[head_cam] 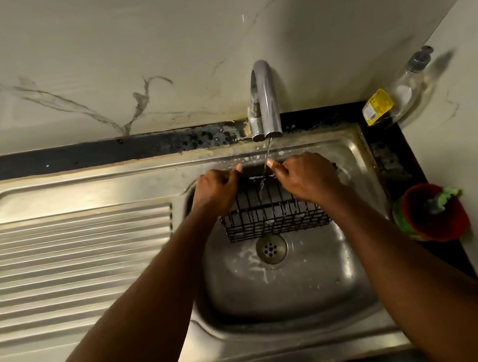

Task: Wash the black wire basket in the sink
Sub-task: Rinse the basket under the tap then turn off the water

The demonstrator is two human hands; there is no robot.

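Your left forearm (142, 293) and right forearm (402, 247) are reaching forward over the near rim of the sink (284, 300). Your left hand (217, 189) and right hand (305, 175) are each curling around the far top edge of the black wire basket (272, 216), one near each end, thumbs pointing inward. You are holding the basket inside the bowl, its long axis running left to right. It is tilting, with the gripped edge raised toward the back wall and the near edge sitting low, just beyond the drain (271, 248). A thin stream of water (268, 153) is falling from the tap (265, 99) between your hands onto the wires. A ribbed draining board (85, 255) is lying to the left. On the right, a clear bottle (406, 84) is standing in the corner, and a red cup (439, 219) is holding a green scrubber (445, 197).
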